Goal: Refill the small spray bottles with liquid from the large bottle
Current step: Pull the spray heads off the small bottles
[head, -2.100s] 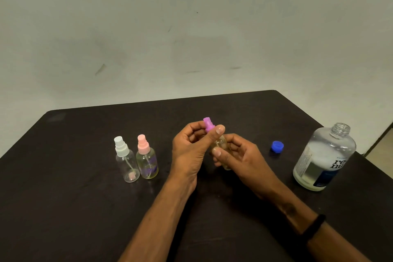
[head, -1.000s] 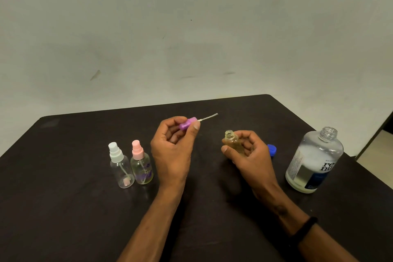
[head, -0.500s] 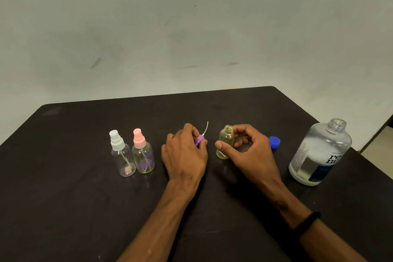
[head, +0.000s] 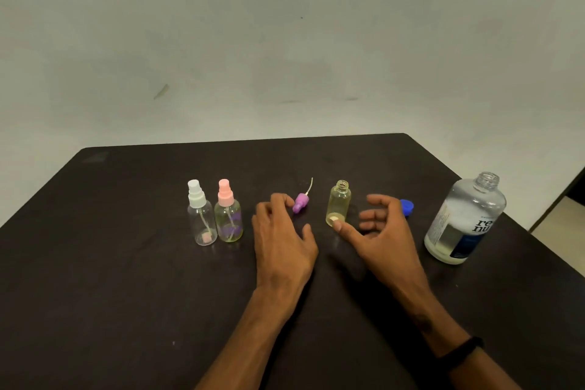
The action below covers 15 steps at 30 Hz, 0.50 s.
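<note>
Both my hands hover low over the dark counter [head: 126,263], holding nothing. Left hand [head: 281,241] fingers loosely spread, just near of the purple spray cap [head: 300,202] lying on its side. Right hand [head: 384,231] fingers relaxed wide, thumb tip at the base of the small uncapped yellowish clear bottle [head: 339,203], upright. Large clear uncapped bottle [head: 463,222] stands far right.

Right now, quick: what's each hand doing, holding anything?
Left hand: open, holding nothing, beside the purple spray head.
Right hand: open, holding nothing; thumb at the base of the uncapped small bottle.
</note>
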Motion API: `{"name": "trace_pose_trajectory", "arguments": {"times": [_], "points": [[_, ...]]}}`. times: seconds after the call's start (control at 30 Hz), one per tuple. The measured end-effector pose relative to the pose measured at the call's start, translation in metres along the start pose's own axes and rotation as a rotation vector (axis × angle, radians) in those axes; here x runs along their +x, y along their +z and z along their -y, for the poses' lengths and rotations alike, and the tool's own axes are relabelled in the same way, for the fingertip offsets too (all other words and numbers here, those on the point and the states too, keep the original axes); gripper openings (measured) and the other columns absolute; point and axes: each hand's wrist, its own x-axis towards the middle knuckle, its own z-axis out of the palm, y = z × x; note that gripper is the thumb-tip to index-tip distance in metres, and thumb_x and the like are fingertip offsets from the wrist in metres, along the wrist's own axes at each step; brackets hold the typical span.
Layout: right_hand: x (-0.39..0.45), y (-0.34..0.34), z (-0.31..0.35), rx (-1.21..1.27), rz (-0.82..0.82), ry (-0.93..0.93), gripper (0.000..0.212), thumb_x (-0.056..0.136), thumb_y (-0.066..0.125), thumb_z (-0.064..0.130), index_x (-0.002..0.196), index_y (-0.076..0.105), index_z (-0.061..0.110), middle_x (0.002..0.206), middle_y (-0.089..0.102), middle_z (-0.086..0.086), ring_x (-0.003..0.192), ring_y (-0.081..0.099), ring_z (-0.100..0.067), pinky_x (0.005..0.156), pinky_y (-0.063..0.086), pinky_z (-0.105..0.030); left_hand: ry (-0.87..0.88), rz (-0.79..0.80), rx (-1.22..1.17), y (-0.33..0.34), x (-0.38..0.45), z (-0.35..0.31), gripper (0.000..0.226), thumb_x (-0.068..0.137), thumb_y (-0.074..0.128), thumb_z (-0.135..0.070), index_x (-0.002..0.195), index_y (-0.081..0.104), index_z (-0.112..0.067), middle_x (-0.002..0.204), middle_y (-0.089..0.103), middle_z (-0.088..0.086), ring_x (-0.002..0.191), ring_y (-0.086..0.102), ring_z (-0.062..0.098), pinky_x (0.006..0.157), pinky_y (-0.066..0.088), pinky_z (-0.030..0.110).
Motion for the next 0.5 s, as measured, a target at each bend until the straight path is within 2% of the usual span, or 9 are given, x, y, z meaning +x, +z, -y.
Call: {"name": "trace_pose_trajectory", "arguments": {"times": [0.07, 0.17, 0.23, 0.3, 0.4, 0.43, 0.5], "points": [[-0.022, -0.003, 0.002, -0.047, -0.031, 0.032, 0.070, 0.072, 0.094, 0.043, 0.122, 0.046, 0.034, 0.103, 0.063, 0.008, 0.090, 0.066, -0.007, 0.080, 0.058, -0.029, 0.022, -0.002, -0.043, -0.011, -0.020, -0.004, 0.042, 0.084, 0.071, -0.007, 0.113, 0.046, -0.024, 0.112, 0.040, -0.006, 0.106, 0.050, 0.019, 0.094, 0.047, 0.034], [-0.051, 0.000, 0.010, -0.075, -0.006, -0.008, 0.048, 0.078, 0.091, 0.037, 0.106, 0.052, 0.033, 0.097, 0.065, 0.008, 0.083, 0.065, -0.008, 0.073, 0.056, -0.024, 0.067, -0.076, -0.116, -0.029, -0.045, -0.009, 0.036, 0.081, 0.066, 0.003, 0.102, 0.048, -0.020, 0.101, 0.044, -0.004, 0.093, 0.047, 0.015, 0.084, 0.048, 0.037], [-0.061, 0.010, 0.021, -0.043, 0.041, -0.053, 0.036, 0.081, 0.089, 0.030, 0.099, 0.059, 0.033, 0.093, 0.068, 0.007, 0.081, 0.067, -0.008, 0.072, 0.059, -0.027, 0.113, -0.208, -0.145, -0.042, -0.053, -0.009, 0.035, 0.079, 0.068, 0.007, 0.096, 0.049, -0.017, 0.094, 0.045, -0.004, 0.085, 0.046, 0.016, 0.077, 0.047, 0.037], [-0.065, 0.026, 0.036, -0.001, 0.109, -0.102, 0.030, 0.083, 0.089, 0.025, 0.098, 0.063, 0.033, 0.093, 0.070, 0.008, 0.083, 0.069, -0.007, 0.071, 0.060, -0.026, 0.126, -0.380, -0.147, -0.059, -0.055, -0.004, 0.031, 0.079, 0.067, 0.004, 0.095, 0.049, -0.016, 0.093, 0.047, -0.002, 0.084, 0.046, 0.019, 0.077, 0.043, 0.038], [-0.062, 0.055, 0.056, 0.072, 0.177, -0.173, 0.037, 0.081, 0.090, 0.021, 0.107, 0.067, 0.033, 0.097, 0.071, 0.012, 0.088, 0.071, -0.009, 0.073, 0.061, -0.027, 0.029, -0.555, -0.147, -0.086, -0.048, 0.015, 0.036, 0.081, 0.066, 0.000, 0.103, 0.046, -0.021, 0.102, 0.048, -0.002, 0.094, 0.044, 0.019, 0.083, 0.034, 0.034], [-0.059, 0.065, 0.063, 0.079, 0.209, -0.195, 0.042, 0.080, 0.091, 0.022, 0.112, 0.066, 0.032, 0.100, 0.071, 0.012, 0.092, 0.070, -0.008, 0.075, 0.062, -0.027, -0.019, -0.554, -0.149, -0.094, -0.044, 0.024, 0.041, 0.081, 0.070, 0.000, 0.109, 0.047, -0.020, 0.108, 0.050, -0.002, 0.099, 0.045, 0.020, 0.086, 0.038, 0.037], [-0.053, 0.086, 0.073, 0.064, 0.280, -0.236, 0.055, 0.078, 0.093, 0.027, 0.124, 0.064, 0.031, 0.111, 0.069, 0.014, 0.101, 0.068, -0.003, 0.081, 0.061, -0.023, -0.105, -0.449, -0.152, -0.111, -0.036, 0.048, 0.058, 0.081, 0.076, -0.003, 0.129, 0.047, -0.019, 0.124, 0.052, 0.000, 0.117, 0.046, 0.023, 0.098, 0.045, 0.049]]}}
